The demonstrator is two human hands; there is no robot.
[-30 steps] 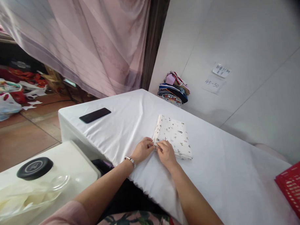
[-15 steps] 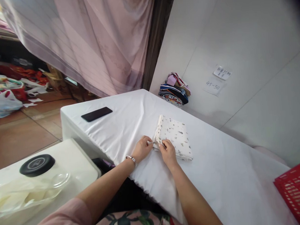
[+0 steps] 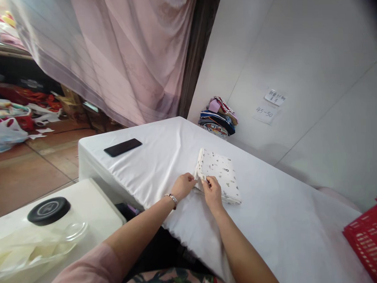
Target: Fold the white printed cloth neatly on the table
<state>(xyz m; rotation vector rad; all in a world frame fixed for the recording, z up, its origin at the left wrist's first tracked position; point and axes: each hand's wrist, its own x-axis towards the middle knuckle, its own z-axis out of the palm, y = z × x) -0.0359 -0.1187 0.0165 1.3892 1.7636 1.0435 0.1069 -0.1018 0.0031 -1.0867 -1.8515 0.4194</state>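
A folded white cloth [image 3: 221, 173] with small dark prints lies flat in several layers on the white-covered table [image 3: 271, 221]. My left hand [image 3: 183, 186], a bracelet at its wrist, is closed in a pinch at the cloth's near left corner. Beside it, my right hand [image 3: 212, 192] pinches the edge of the top layers at the same corner and lifts them slightly. Parts of the gripped edges are hidden behind my fingers.
A black phone [image 3: 123, 147] lies at the table's far left. Folded clothes [image 3: 218, 120] are stacked by the wall. A red basket [image 3: 369, 238] stands at the right. On a side table at the left are a black-lidded jar [image 3: 49, 210] and a plastic bag [image 3: 31, 250].
My right hand has raised the cloth's near left corner a little, so the layered edge curls up more. My left hand has shifted slightly right. The camera view has moved slightly.
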